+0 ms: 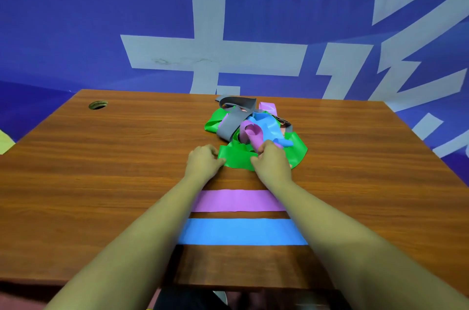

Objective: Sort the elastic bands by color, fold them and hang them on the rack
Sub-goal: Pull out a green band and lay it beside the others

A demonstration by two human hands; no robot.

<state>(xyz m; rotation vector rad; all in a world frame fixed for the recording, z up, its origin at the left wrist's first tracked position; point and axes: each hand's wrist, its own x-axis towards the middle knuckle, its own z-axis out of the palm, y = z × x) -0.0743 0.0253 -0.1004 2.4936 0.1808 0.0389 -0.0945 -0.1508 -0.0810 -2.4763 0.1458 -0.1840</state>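
A tangled pile of elastic bands (250, 124) in green, grey, blue and purple lies on the far middle of the wooden table (101, 157). Both hands are at the pile's near edge. My left hand (204, 161) grips the left end of a green band (237, 157). My right hand (271, 161) holds the same green band further right, fingers curled into it. Nearer to me, a folded purple band (238, 200) and a folded blue band (241, 231) lie flat side by side, partly under my forearms. No rack is in view.
A round cable hole (98, 104) sits in the table's far left corner. A blue wall banner with large white characters (228, 18) stands right behind the table. The table's near edge runs just in front of me.
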